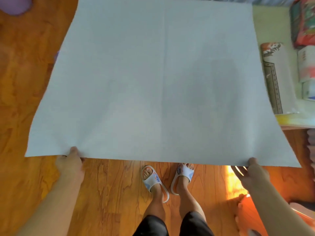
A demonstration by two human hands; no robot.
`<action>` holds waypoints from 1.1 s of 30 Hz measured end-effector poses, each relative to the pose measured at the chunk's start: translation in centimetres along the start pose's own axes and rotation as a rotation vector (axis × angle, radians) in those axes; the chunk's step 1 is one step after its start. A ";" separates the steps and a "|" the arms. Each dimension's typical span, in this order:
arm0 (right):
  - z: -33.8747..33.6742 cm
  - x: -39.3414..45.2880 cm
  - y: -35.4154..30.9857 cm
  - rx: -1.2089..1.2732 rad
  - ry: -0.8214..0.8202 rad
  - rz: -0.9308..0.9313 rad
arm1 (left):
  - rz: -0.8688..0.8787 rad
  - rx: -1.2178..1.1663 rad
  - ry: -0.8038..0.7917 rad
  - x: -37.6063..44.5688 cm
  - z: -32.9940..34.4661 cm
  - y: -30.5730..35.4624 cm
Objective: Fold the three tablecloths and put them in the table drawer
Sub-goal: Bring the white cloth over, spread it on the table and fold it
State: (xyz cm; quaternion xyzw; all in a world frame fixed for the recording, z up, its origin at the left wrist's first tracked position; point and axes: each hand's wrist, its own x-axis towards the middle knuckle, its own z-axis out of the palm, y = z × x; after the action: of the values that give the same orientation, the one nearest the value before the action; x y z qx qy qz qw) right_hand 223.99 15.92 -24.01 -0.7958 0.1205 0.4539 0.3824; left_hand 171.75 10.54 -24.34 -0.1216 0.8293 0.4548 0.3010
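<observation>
At the bottom centre of the frame stand two bare legs in dark shorts, the feet in white and orange slippers [167, 180] on a wooden floor [110, 193]. At the lower right edge an orange object shows beside the right forearm; what it is cannot be told.

The left hand [70, 163], at the lower left, pinches the near edge of a pale grey tablecloth [153, 82] close to its left corner: the thumb lies on top of the cloth and the fingers are curled underneath, out of sight. The right hand [254, 172], at the lower right, grips the same near edge close to the right corner, thumb on top and fingers partly visible below the cloth.

The tablecloth is held spread out flat, filling the middle of the frame and reaching to the top edge, with a faint straight crease running up its centre. No drawer or other container is visible.

At the right edge, past the cloth, a pale surface [265, 24] carries a rolled patterned cloth [276, 74] and a colourful packet [305, 23]. A purple object [15, 5] sits at the upper left corner.
</observation>
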 end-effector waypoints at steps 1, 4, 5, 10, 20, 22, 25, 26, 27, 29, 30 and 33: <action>-0.9 -0.7 0.1 -0.012 0.009 0.024 | -0.021 0.011 -0.003 -0.8 -1.3 0.0; -3.1 -3.2 -0.1 -0.012 0.033 0.054 | -0.081 0.044 -0.015 -2.9 -4.0 0.4; -3.6 -4.1 -0.6 0.011 0.028 0.046 | -0.094 0.033 -0.022 -3.6 -4.6 0.9; -3.5 -8.1 -6.5 0.145 -0.066 0.005 | -0.136 -0.083 -0.113 -4.8 -5.5 6.3; 10.9 -10.4 -25.2 0.266 -0.197 -0.128 | -0.042 -0.409 -0.378 -7.4 7.7 25.9; 15.1 -9.2 -28.3 0.278 -0.230 -0.148 | -0.013 -0.409 -0.393 -7.3 11.6 28.9; 22.2 -6.6 -32.5 0.276 -0.264 -0.161 | 0.013 -0.407 -0.380 -6.1 18.7 33.1; 24.7 -5.6 -33.9 0.254 -0.234 -0.165 | 0.005 -0.424 -0.365 -5.5 21.3 34.5; 27.3 -4.2 -35.6 0.257 -0.227 -0.161 | 0.001 -0.438 -0.337 -4.4 24.1 36.0; 32.3 -2.3 -38.1 0.246 -0.212 -0.162 | 0.053 -0.467 -0.333 -1.2 29.7 38.7; 34.7 -1.3 -39.1 0.225 -0.215 -0.184 | 0.084 -0.472 -0.360 0.3 32.4 39.6; 41.3 0.7 -40.0 0.105 -0.325 -0.283 | 0.143 -0.301 -0.569 3.0 39.2 38.6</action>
State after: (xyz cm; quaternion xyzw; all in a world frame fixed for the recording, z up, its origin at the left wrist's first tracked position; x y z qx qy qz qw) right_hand 219.94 72.83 -16.78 -0.7001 -0.0322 0.5114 0.4974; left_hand 166.23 64.63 -15.79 0.0258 0.6419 0.6079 0.4667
